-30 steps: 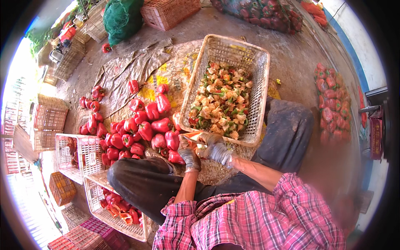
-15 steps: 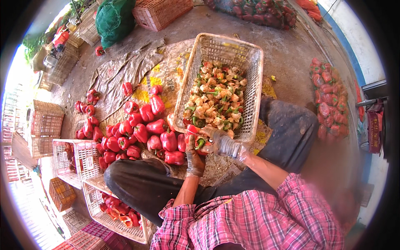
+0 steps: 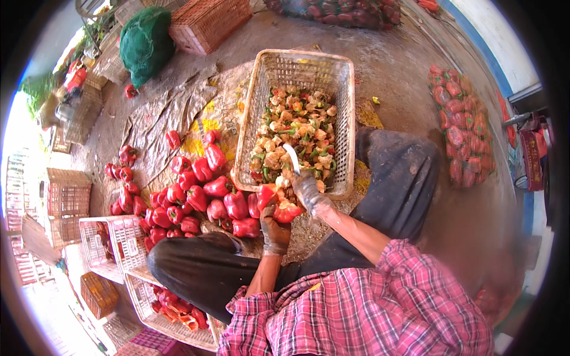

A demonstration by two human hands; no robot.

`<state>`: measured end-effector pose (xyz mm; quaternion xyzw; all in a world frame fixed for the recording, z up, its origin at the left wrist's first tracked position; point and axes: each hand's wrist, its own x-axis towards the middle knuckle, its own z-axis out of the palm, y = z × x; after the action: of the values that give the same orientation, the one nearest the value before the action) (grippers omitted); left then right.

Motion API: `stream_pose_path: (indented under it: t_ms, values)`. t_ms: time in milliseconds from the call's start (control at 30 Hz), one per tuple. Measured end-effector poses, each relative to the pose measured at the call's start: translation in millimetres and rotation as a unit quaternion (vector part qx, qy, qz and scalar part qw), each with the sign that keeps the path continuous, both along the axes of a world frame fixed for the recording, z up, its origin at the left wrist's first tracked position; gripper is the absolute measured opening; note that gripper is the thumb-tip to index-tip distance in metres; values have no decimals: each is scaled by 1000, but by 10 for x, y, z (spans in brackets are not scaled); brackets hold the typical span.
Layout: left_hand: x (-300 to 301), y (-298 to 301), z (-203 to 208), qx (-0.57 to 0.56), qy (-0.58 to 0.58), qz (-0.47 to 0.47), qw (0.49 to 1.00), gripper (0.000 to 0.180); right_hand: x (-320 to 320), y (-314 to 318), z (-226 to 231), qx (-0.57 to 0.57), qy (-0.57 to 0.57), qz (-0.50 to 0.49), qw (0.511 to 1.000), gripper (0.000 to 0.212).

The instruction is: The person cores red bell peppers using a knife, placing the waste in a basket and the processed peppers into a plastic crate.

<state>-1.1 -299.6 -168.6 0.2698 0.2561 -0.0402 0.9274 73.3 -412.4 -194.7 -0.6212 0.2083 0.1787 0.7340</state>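
Observation:
My left hand, in a dirty grey glove, is closed round a red bell pepper that looks cut open. My right hand, gloved and wrapped at the wrist, grips a small curved knife. Its pale blade points up over the near part of a plastic crate. A pale pepper core shows beside my right fingers; whether they touch it, I cannot tell. Inside the crate lie several pepper cores with green stems and seeds. Whole red bell peppers are heaped left of my hands.
Another crate by my left knee holds cut red peppers. An upended crate stands beyond it. Net sacks of peppers lie right and far. A green net bundle sits far left, beside a reddish crate.
My right hand has moved away from the pepper, and the knife blade now shows, raised. The pepper's green stem no longer shows at my hands. The whole view has shifted slightly.

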Motion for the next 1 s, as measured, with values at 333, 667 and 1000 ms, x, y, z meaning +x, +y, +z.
stream_pose_path:
  t_ms: [333, 667, 1000]
  values:
    - [-175, 582, 406, -53, -37, -56, 996, 54, 564, -245, 194, 138, 60, -141, 979, 39]
    - [-943, 3031, 1293, 649, -42, 70, 756, 41, 343, 98, 810, 105, 41, 13, 994, 38]
    - [-984, 3586, 976, 683, 207, -88, 695, 43, 354, 334, 725, 109, 130, 39, 985, 37]
